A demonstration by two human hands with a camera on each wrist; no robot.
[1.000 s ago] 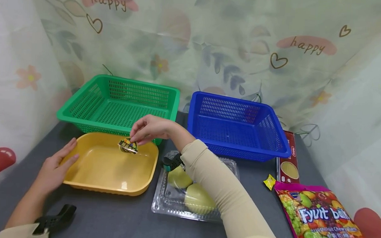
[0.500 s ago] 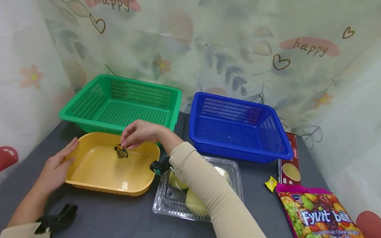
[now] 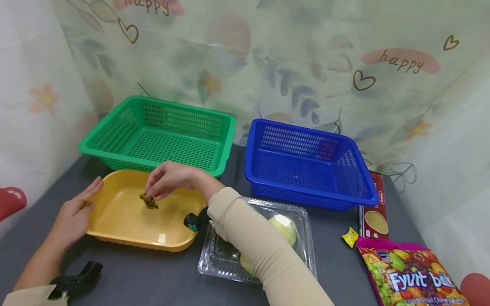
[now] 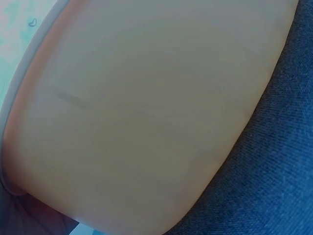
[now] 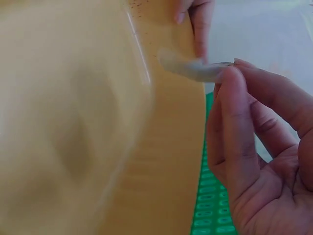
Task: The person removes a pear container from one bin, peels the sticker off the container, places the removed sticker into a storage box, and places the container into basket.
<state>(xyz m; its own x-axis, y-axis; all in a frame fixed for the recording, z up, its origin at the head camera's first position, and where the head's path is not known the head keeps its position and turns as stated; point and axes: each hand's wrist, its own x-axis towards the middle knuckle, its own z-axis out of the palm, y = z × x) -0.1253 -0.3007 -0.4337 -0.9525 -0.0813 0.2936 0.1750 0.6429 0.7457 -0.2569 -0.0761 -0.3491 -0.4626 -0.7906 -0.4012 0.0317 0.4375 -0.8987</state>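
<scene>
Candy (image 3: 148,201), a small wrapped piece with a dark, crinkled wrapper, is pinched between the fingertips of the right hand (image 3: 169,179) and hangs low inside the yellow tray (image 3: 144,239), close to its floor near the far side; whether it touches the floor I cannot tell. In the right wrist view the wrapper's edge shows blurred and pale against the thumb and forefinger, which are curled together on it. The left hand (image 3: 73,214) lies flat with straight fingers against the tray's left rim, gripping nothing; its own wrist camera sees only the tray's yellow wall (image 4: 146,122) and the dark grey tablecloth (image 4: 274,186) beside it.

Behind the tray stands a green basket (image 3: 107,139), its near edge just beside the tray's far rim. To its right, a little apart, sits a blue basket (image 3: 264,189). In front of the blue one, and just right of the tray, lies a clear plastic clamshell (image 3: 302,245) holding pale green fruit (image 3: 284,228), partly hidden under the person's beige sleeve (image 3: 258,243). Further right along the table are a dark red box (image 3: 372,220), a small yellow candy (image 3: 350,236) just beside it, and a bright bag of fruit chews (image 3: 418,285) at the near right corner
</scene>
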